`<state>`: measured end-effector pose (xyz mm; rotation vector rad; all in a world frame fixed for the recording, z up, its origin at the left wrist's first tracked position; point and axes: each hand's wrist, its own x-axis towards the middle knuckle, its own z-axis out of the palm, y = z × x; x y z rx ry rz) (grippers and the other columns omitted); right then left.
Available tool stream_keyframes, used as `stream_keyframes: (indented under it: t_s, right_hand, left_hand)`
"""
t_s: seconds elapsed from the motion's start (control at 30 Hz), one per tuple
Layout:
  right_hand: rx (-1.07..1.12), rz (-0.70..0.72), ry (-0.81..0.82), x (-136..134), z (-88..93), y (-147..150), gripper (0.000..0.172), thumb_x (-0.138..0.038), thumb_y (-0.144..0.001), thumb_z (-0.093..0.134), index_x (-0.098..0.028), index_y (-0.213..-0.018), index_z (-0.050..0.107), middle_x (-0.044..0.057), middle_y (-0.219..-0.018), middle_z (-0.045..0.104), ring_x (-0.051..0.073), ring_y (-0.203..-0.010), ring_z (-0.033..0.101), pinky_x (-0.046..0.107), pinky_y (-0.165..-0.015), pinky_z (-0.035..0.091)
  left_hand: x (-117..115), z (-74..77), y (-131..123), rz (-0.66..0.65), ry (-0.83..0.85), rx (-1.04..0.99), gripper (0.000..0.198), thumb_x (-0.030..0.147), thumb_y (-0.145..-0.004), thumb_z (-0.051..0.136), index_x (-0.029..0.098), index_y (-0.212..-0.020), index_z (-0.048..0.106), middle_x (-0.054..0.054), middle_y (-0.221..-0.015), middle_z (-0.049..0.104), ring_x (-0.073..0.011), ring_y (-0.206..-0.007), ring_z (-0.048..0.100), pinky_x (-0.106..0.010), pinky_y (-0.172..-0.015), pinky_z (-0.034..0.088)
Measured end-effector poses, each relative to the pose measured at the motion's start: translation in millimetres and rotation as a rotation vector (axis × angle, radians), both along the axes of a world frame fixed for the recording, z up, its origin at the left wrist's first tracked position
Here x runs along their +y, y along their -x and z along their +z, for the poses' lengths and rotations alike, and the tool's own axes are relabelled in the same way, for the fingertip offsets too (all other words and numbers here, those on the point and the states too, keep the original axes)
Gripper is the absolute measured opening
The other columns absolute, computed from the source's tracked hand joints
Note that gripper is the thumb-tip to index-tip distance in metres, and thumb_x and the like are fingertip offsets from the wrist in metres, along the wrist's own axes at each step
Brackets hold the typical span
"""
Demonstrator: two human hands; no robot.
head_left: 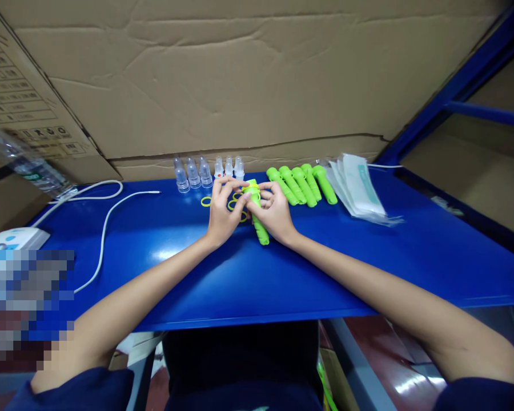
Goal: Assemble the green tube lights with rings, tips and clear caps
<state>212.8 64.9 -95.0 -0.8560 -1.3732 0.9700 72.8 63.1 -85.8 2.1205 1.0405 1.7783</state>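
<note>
Head view: fingers of my left hand (225, 214) and right hand (277, 216) clamp a green torch (260, 225) at the clock's centre. Five spare torches (302, 185) lie at two; packets (357, 182) beyond carry pale green print. Between nine and ten, bottle (28, 162) and carton (47, 133) bear writing too small to read.

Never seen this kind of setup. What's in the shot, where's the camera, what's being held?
There's no machine: these are a person's bare left hand and right hand. The single picture comes from a head-worn camera looking forward and down. Together the hands hold a green flashlight-shaped body near its wider end. On the blue tabletop lie yellow rings, clear plastic cones, five more green bodies, plastic packets and a white cable.
</note>
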Motion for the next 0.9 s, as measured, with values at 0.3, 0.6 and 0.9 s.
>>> stream_keyframes:
  t_s: [0.3, 0.6, 0.9]
  right_hand:
    - [0.026, 0.029, -0.04, -4, 2.4, 1, 0.061, -0.049, -0.075, 0.08, -0.027, -0.104, 0.031, -0.007, -0.074, 0.064, 0.01, -0.046, 0.06, 0.02, -0.042, 0.05]
    - [0.021, 0.078, -0.081, -7, 6.5, -1, 0.051, -0.039, -0.079, 0.078, -0.027, -0.105, 0.036, -0.005, -0.08, 0.066, 0.009, -0.047, 0.058, 0.021, -0.044, 0.05]
    - [0.039, 0.096, -0.072, -8, 9.8, -1, 0.051, -0.038, -0.08, 0.077, -0.028, -0.107, 0.035, -0.003, -0.084, 0.068, 0.01, -0.052, 0.06, 0.022, -0.045, 0.049]
  left_hand:
    - [4, -0.4, 3, -0.032, 0.013, 0.038, 0.012, 0.025, -0.094, 0.064, 0.021, -0.105, 0.064, -0.007, -0.112, 0.056, -0.016, -0.096, 0.061, -0.03, -0.084, 0.056]
    - [6, -4.3, 3, -0.049, 0.013, 0.078, 0.009, 0.028, -0.095, 0.062, 0.02, -0.097, 0.063, -0.008, -0.115, 0.055, -0.0179, -0.103, 0.059, -0.032, -0.087, 0.055]
    - [5, -4.6, 2, 0.004, -0.02, -0.007, 0.017, 0.035, -0.092, 0.068, 0.021, -0.1, 0.061, -0.006, -0.102, 0.059, -0.0182, -0.098, 0.061, -0.032, -0.084, 0.054]
